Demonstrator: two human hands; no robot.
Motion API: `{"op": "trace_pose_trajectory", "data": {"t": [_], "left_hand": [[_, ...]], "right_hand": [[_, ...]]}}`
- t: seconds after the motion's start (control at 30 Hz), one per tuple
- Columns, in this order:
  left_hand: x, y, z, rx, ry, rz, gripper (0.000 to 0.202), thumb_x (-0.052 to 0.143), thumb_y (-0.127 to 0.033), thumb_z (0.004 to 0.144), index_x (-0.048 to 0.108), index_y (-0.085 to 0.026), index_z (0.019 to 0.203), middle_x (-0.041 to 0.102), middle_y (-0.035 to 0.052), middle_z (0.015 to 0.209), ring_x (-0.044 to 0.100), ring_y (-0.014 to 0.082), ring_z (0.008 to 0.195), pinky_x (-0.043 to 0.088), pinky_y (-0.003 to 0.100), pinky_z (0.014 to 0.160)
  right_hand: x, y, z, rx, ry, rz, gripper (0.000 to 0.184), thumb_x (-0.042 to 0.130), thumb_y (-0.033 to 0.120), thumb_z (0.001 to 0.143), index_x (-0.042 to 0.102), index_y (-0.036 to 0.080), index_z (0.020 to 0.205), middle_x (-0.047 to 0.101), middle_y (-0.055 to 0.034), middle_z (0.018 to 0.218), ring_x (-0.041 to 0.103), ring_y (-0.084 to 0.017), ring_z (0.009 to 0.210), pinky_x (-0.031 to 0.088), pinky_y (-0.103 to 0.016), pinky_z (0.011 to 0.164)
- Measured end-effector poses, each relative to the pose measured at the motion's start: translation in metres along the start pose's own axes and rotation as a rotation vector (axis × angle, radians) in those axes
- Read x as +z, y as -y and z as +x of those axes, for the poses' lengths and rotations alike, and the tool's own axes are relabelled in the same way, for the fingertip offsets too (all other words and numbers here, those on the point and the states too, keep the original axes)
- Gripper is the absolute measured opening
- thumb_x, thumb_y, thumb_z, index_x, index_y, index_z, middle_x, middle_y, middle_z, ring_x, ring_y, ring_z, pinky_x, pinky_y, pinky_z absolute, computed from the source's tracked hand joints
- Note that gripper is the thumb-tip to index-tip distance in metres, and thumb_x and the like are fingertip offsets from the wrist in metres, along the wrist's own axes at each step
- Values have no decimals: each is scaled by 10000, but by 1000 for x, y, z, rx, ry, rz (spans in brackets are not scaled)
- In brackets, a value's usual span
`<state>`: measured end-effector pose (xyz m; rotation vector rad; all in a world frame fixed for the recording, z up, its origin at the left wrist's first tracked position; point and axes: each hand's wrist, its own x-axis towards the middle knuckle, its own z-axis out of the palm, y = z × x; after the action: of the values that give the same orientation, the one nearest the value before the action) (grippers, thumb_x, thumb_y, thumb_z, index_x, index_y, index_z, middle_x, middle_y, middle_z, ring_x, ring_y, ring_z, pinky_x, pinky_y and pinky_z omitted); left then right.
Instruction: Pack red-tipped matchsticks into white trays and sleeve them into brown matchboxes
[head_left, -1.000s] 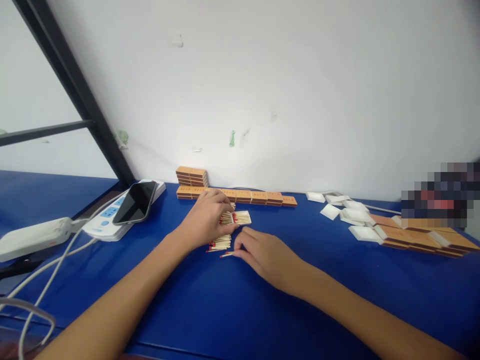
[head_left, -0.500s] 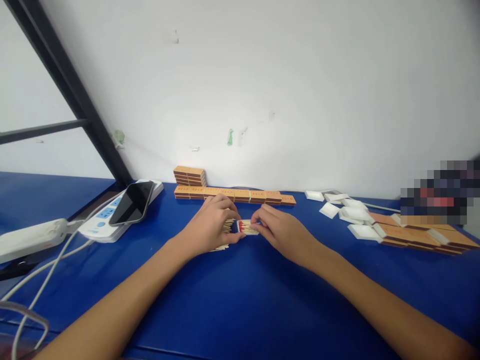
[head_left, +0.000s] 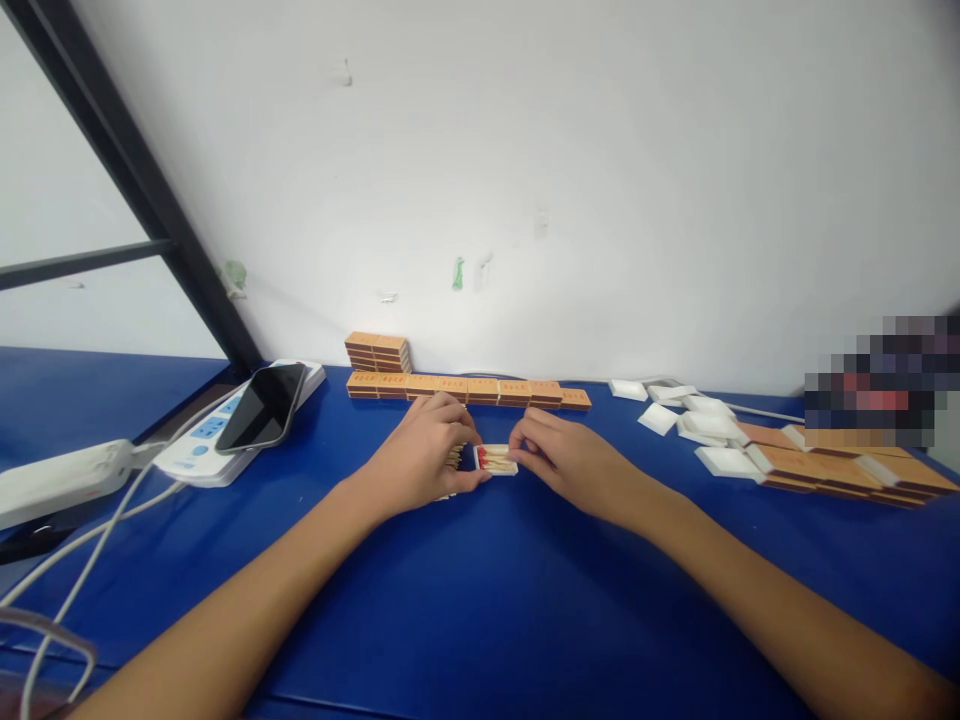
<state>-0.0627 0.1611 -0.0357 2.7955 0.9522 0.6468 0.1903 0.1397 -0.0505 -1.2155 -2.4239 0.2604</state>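
A small white matchbox tray (head_left: 512, 473) lies on the blue table between my hands, filled with red-tipped matches (head_left: 495, 457). At its left end, the thumb and forefinger of my left hand (head_left: 424, 455) hold the tray by its sides. Loose matches (head_left: 454, 458) show under that palm, partly covered by the hand. My right hand (head_left: 570, 458) is closed in a pinch at the tray's right end; its fingertips hide whatever is between them.
A row of orange matchboxes (head_left: 465, 388) runs along the wall, with a stack (head_left: 376, 350) behind its left end. White empty trays (head_left: 705, 427) and matchbox sleeves (head_left: 832, 470) lie at right. A phone (head_left: 262, 405) rests on a power strip (head_left: 195, 460) at left, among white cables.
My right hand has shifted slightly right, uncovering more of the tray and matches. My left hand stays at the tray's left end.
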Motion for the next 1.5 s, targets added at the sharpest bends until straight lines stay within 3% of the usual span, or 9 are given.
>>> {"op": "trace_pose_trajectory", "data": {"t": [0.4,0.67,0.93,1.27,1.4,1.5], "left_hand": [[1,-7,0,6,14,-4,283,826,-419,863,767,-211,1046,715,61,1075,587,269,1091,429,431,959],[1,-9,1,-15,52,4,295,846,-417,840,770,-197,1020,711,53,1052,584,262,1094,435,430,959],[5,-6,-1,0,53,24,317,852,-434,826,769,-199,1022,708,55,1061,584,269,1089,423,434,944],[4,-7,-1,-14,73,20,311,855,-421,824,769,-197,1021,699,50,1061,581,264,1089,412,425,935],[4,-8,-1,-17,77,15,312,856,-419,823,769,-195,1024,699,48,1064,583,261,1089,414,423,933],[1,-4,0,-8,38,12,300,845,-422,835,772,-200,1024,703,47,1053,584,259,1091,423,422,953]], "right_hand": [[7,11,-3,-114,-31,26,194,492,241,1070,681,202,1051,600,-37,966,571,-136,745,434,-288,701],[6,7,-2,-57,-34,-18,104,568,151,997,660,196,975,585,-13,913,517,-129,693,380,-285,648],[5,13,-3,-57,-1,29,100,584,209,1020,662,195,960,589,-13,919,533,-127,710,393,-275,657],[9,6,-1,-29,-4,11,84,597,146,1004,654,199,973,588,-1,924,534,-124,721,372,-274,667],[10,6,-1,-41,-44,-18,61,609,168,1004,655,200,980,595,-3,917,525,-124,705,360,-278,653],[6,13,0,-80,-151,-7,84,593,198,1015,660,189,966,594,-5,868,499,-120,663,356,-278,633]]}}
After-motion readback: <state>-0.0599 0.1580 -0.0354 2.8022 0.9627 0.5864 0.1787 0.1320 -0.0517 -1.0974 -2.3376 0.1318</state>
